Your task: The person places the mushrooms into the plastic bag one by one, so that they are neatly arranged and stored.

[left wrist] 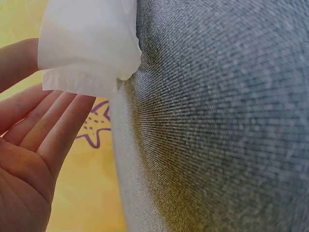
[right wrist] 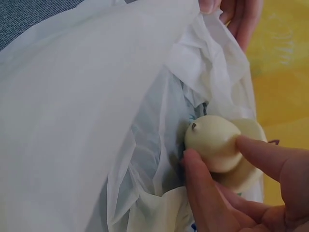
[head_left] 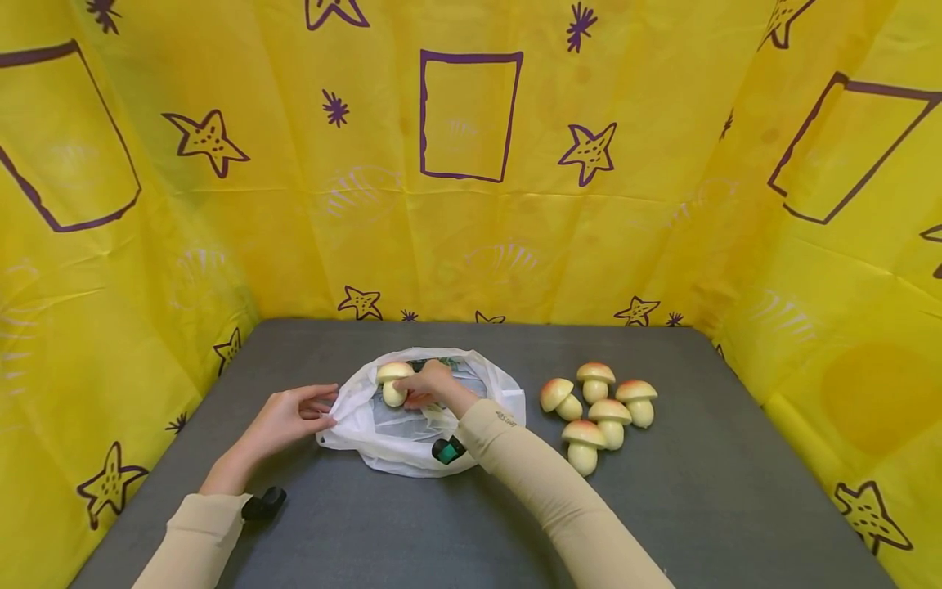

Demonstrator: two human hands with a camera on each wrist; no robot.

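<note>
A white plastic bag (head_left: 419, 462) lies on the table with its mouth spread wide. My left hand (head_left: 290, 417) pinches the bag's left rim; in the left wrist view the white plastic (left wrist: 91, 43) covers the thumb tip and the fingertips. Over the bag's mouth, my right hand (head_left: 434, 383) holds a toy mushroom (head_left: 393, 378) with a pale stem and yellowish cap. The right wrist view shows thumb and fingers on the mushroom's rounded stem (right wrist: 212, 142), inside the bag's rim.
Several more toy mushrooms (head_left: 609, 413) with orange-tinged caps stand or lean in a group right of the bag. The dark grey table (head_left: 706, 491) is enclosed at the back and sides by a yellow patterned cloth (head_left: 471, 245).
</note>
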